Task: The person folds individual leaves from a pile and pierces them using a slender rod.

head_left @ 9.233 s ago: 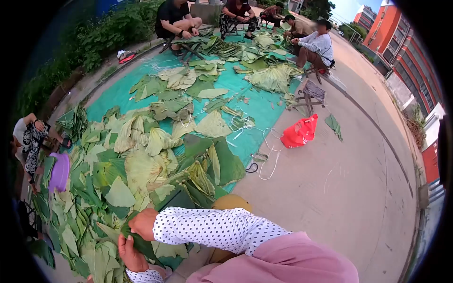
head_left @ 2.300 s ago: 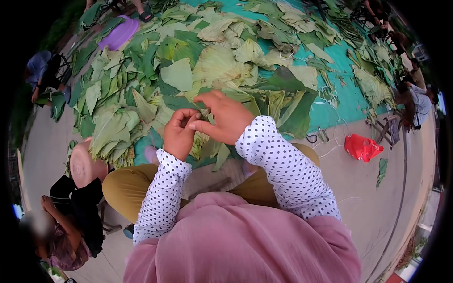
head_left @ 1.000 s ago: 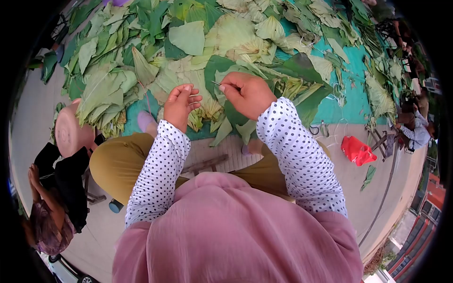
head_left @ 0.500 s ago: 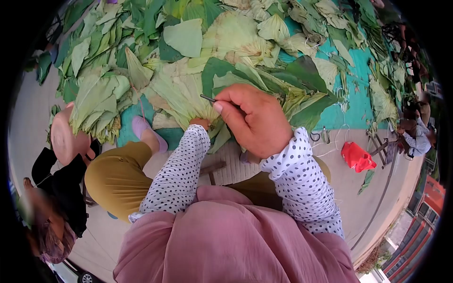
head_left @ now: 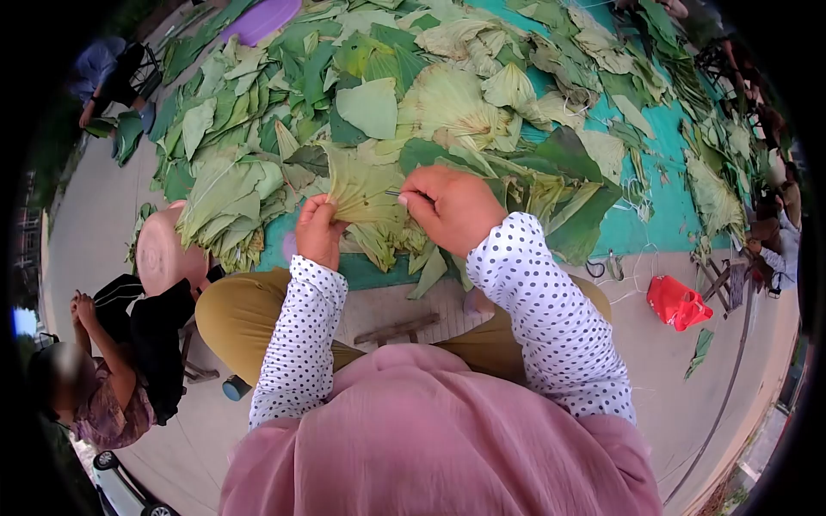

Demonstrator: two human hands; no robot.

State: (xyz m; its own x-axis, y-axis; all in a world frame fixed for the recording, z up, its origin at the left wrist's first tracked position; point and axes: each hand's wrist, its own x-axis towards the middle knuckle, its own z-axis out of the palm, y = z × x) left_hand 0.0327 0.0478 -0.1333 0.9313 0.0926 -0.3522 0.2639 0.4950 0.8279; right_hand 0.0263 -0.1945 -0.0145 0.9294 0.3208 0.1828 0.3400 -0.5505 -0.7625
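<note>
In the head view, my left hand (head_left: 318,234) pinches the edge of a yellowish-green, dried-looking lotus leaf (head_left: 361,182) and holds it up over the pile. My right hand (head_left: 458,206) is closed on a thin dark needle (head_left: 392,193), whose tip points left towards that leaf. Whether the tip touches or pierces the leaf I cannot tell. Beneath and beyond my right hand lies a stack of darker green leaves (head_left: 572,163). Just left of my left hand sits a layered bundle of pale green leaves (head_left: 225,193).
Leaves cover much of a green tarp (head_left: 641,232). A pink bucket (head_left: 168,258) stands at the left, near a seated person (head_left: 116,378). To the right lie a red plastic bag (head_left: 678,303) and loose white string (head_left: 637,202). A purple basin (head_left: 265,19) is at the back.
My left hand has come up and left from under the leaves, now lifting a leaf by its edge. My right hand stays near, still gripping the needle. The view has shifted.
</note>
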